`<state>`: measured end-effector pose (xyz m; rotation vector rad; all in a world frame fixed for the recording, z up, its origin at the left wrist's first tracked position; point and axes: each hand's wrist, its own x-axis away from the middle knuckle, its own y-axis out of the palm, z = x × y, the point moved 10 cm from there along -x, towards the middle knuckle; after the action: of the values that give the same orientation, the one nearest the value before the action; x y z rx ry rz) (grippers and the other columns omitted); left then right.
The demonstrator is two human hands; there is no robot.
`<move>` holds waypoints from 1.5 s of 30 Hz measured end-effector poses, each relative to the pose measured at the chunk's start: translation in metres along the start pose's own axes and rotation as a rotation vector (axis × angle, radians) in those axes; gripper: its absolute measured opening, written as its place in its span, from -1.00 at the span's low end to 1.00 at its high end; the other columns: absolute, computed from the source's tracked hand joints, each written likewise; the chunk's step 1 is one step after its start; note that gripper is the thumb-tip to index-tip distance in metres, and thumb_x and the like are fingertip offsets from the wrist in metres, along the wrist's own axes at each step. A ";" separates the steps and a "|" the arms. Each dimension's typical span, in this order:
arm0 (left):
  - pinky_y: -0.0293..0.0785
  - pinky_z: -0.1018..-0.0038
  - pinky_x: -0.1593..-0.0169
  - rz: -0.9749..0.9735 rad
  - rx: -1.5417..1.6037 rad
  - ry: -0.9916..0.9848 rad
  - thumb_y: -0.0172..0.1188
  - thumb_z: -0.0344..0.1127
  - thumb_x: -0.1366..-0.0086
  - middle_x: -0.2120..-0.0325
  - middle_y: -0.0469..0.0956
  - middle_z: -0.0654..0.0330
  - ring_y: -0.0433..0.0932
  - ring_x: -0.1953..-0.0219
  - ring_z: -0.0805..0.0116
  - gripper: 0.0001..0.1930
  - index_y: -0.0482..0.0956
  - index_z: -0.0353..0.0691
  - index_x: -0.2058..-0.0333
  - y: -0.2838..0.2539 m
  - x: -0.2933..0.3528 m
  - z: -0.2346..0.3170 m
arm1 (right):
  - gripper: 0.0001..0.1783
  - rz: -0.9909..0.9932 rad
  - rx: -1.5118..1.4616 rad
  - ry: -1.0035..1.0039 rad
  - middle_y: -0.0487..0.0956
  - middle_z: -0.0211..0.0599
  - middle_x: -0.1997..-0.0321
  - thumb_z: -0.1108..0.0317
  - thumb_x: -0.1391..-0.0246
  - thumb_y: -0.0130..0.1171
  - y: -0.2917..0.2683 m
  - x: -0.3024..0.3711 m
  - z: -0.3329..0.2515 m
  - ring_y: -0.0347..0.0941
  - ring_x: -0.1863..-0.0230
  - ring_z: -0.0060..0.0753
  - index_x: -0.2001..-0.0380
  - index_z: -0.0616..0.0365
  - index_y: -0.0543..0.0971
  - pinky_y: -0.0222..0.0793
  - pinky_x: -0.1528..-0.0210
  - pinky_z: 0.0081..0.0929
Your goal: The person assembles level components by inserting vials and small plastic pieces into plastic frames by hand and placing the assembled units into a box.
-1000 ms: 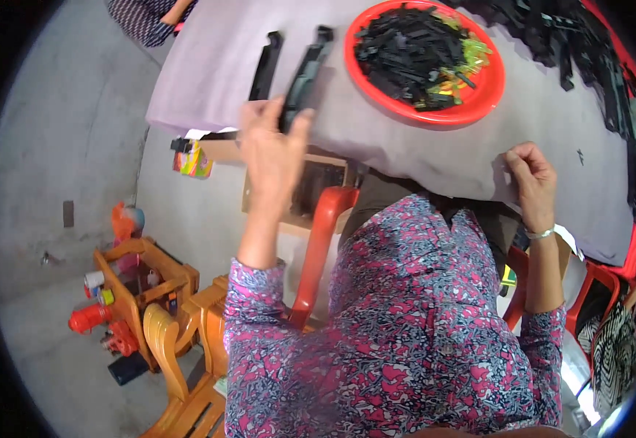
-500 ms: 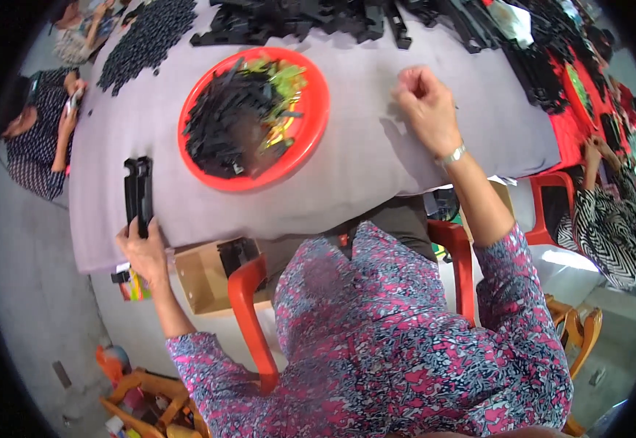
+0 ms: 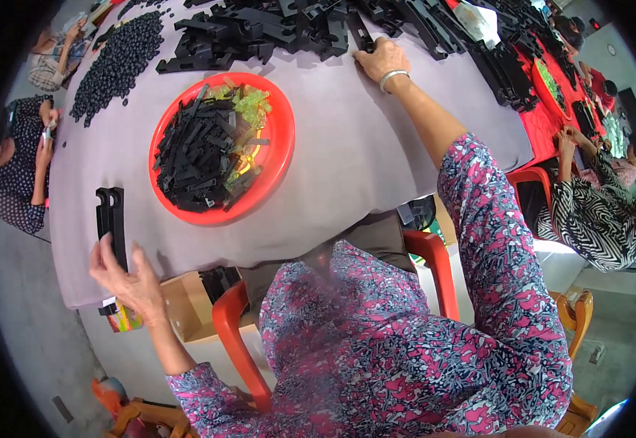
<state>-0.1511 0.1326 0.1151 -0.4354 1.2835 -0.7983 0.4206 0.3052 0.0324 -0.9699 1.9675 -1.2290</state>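
Observation:
My left hand [image 3: 129,285] is open, its fingers spread and slightly blurred. It is beside a pair of long black plastic parts [image 3: 111,212] with hooked ends, lying side by side at the table's left edge. At the far side of the table, my right hand [image 3: 385,60] grips the near end of a long black plastic part [image 3: 360,33] at the edge of a heap. Between my hands stands a round red tray [image 3: 283,139]. Small black strips [image 3: 194,146] fill most of it, with translucent yellow-green pieces [image 3: 252,109] along its right side.
A heap of long black parts [image 3: 259,33] spans the far side of the table. Left of it is a pile of small black round pieces [image 3: 117,66]. Co-workers sit left [image 3: 22,168] and right [image 3: 595,219]. A cardboard box [image 3: 190,306] stands beside my red chair [image 3: 234,321].
My right hand has reached forward to the heap and taken hold of a black part. My left hand has let go of the pair of parts and spread its fingers. The view has shifted.

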 end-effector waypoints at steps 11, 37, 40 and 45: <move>0.40 0.59 0.34 -0.529 1.022 -0.320 0.04 -0.46 -0.37 0.44 0.52 0.24 0.48 0.44 0.54 -0.85 0.57 -0.37 0.20 0.076 0.072 0.112 | -0.71 -0.298 -0.957 0.298 0.26 -0.54 0.68 0.16 -0.01 0.28 -0.021 0.136 0.052 0.12 0.72 -0.63 0.54 0.12 0.47 0.00 0.70 -0.57; 0.21 0.58 0.50 -1.261 2.610 -0.752 -0.17 0.07 -0.49 0.65 0.06 0.41 0.08 0.67 0.63 -0.50 0.21 -0.09 0.60 0.085 0.097 0.225 | -0.63 0.072 -0.242 -0.240 0.56 -0.08 0.48 0.18 0.10 0.31 -0.043 0.261 0.008 0.53 0.47 -0.11 0.27 0.21 0.56 0.41 0.37 -0.26; 0.21 0.57 0.50 -1.189 2.314 -0.742 -0.17 -0.04 -0.52 0.64 0.07 0.40 0.11 0.64 0.61 -0.54 0.18 -0.10 0.59 0.092 0.100 0.214 | -0.59 0.062 -0.221 -0.274 0.57 0.02 0.51 0.15 0.08 0.28 -0.041 0.260 0.004 0.54 0.48 0.06 0.21 0.21 0.54 0.43 0.39 -0.17; 0.33 0.52 0.38 -1.180 1.908 -0.604 -0.05 -0.16 -0.46 0.52 0.29 0.31 0.33 0.49 0.52 -0.72 0.35 -0.20 0.40 0.103 0.112 0.207 | -0.69 -0.069 -0.509 -0.108 0.51 -0.06 0.54 0.25 -0.01 0.21 -0.041 0.267 0.006 0.40 0.57 -0.27 0.33 0.32 0.48 0.35 0.42 -0.37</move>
<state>0.0839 0.0902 0.0216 0.2514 -0.7603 -2.1777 0.2919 0.0679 0.0369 -1.3267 2.2206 -0.6951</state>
